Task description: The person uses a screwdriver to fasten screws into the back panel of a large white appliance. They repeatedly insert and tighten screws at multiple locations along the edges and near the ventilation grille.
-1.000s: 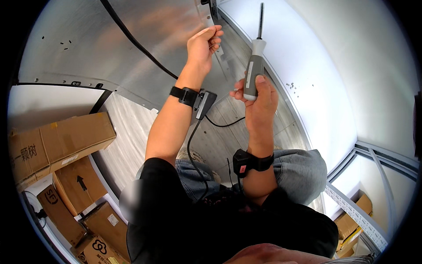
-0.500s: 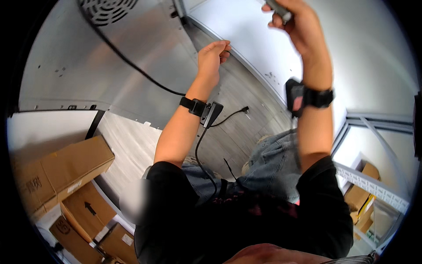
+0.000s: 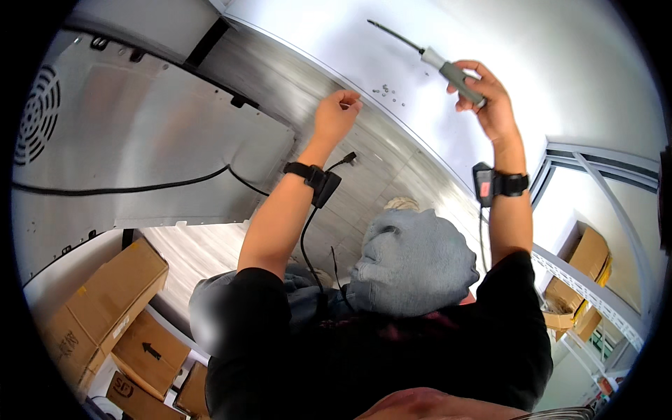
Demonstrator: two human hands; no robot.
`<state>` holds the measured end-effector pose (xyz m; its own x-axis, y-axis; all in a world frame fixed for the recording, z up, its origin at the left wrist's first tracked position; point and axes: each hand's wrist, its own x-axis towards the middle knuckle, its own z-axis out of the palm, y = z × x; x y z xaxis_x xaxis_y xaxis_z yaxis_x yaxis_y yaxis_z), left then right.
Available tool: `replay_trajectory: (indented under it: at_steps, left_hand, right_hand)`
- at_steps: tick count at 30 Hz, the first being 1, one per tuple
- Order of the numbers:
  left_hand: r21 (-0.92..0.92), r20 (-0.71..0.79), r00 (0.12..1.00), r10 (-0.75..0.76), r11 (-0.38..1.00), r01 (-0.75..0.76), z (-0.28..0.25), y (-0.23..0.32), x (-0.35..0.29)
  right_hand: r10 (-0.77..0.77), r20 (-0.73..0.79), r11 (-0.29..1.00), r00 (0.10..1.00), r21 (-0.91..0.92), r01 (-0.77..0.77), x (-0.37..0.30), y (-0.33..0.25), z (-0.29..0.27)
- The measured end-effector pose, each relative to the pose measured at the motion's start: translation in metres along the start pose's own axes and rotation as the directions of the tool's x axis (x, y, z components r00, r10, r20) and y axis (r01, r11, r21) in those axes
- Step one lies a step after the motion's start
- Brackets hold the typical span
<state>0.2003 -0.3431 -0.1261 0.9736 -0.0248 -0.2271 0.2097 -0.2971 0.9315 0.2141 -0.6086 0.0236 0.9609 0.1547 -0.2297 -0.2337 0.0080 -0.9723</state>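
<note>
A screwdriver [image 3: 462, 80] with a grey handle is gripped in my right hand [image 3: 493, 105], its dark shaft pointing up and left over the white surface [image 3: 448, 119]. Several small screws [image 3: 386, 93] lie loose on that surface, left of the handle. My left hand [image 3: 337, 115] is beside the surface's near edge, thumb and forefinger pressed together in a pinch; whatever is between the fingertips is too small to make out. Left of this hand stands a large metal panel [image 3: 161, 140] with a round slotted vent.
A black cable [image 3: 119, 189] crosses the panel, and a plug [image 3: 350, 158] shows above the wood-look floor [image 3: 378, 175]. Cardboard boxes [image 3: 112, 294] are stacked at lower left. A metal rack [image 3: 595, 294] with opened cartons stands at right.
The view has turned, and the metal panel now appears farther left and lower. My right hand appears lower, bringing the whole screwdriver into sight. My left hand stays pinched, slightly lower in the picture.
</note>
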Motion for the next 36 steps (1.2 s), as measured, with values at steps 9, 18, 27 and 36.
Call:
replay_trajectory:
  at_steps: [9, 18, 27, 36]
  left_hand:
    - [0.290, -0.098, 0.979, 0.178, 0.946, -0.143, 0.048, -0.024, 0.050]
    - [0.326, -0.151, 0.957, 0.248, 0.926, -0.189, 0.057, -0.036, 0.059]
    - [-0.890, 0.105, 0.909, -0.402, 0.371, 0.266, 0.002, -0.009, 0.023]
    - [-0.995, 0.016, 0.987, -0.160, -0.098, 0.001, -0.080, 0.006, -0.053]
  right_hand:
    - [0.145, -0.198, 0.950, 0.969, 0.301, -0.081, -0.028, 0.108, -0.034]
    - [0.126, -0.216, 0.954, 0.968, 0.293, -0.058, -0.030, 0.113, -0.050]
    - [0.069, 0.051, 0.992, 0.996, 0.103, -0.074, -0.004, 0.097, -0.022]
    - [0.089, 0.383, 0.996, 0.919, -0.009, -0.092, 0.039, 0.074, 0.063]
